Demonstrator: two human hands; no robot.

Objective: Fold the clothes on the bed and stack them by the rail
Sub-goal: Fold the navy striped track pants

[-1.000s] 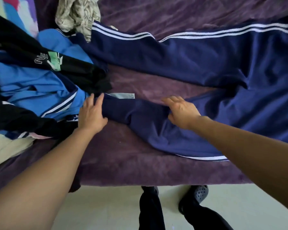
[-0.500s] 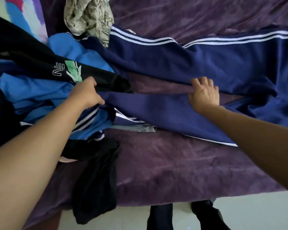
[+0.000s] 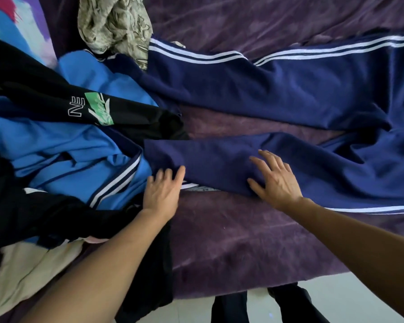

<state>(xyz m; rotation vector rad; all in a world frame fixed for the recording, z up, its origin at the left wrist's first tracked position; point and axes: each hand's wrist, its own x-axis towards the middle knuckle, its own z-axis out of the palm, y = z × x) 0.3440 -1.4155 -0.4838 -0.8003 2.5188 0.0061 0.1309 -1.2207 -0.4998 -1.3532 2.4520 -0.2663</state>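
Navy track trousers (image 3: 278, 94) with white side stripes lie spread across the purple bed cover (image 3: 238, 243), legs pointing left. The near leg (image 3: 210, 159) runs across the middle of the view. My left hand (image 3: 162, 192) rests flat at that leg's cuff end, fingers apart. My right hand (image 3: 275, 178) lies flat on the same leg further right, fingers spread, gripping nothing. To the left is a heap of clothes: a bright blue jacket (image 3: 63, 145) with striped trim and a black garment (image 3: 84, 106) with a green logo.
A patterned beige cloth (image 3: 114, 24) lies at the top. A cream garment (image 3: 21, 271) and black cloth (image 3: 149, 276) hang at the bed's near edge. Pale floor (image 3: 336, 299) and my dark-trousered legs (image 3: 229, 308) show below the bed. No rail is in view.
Both hands have let go of the near trouser leg and now lie flat on it, lower in view. The leg lies stretched out, apart from the far leg.
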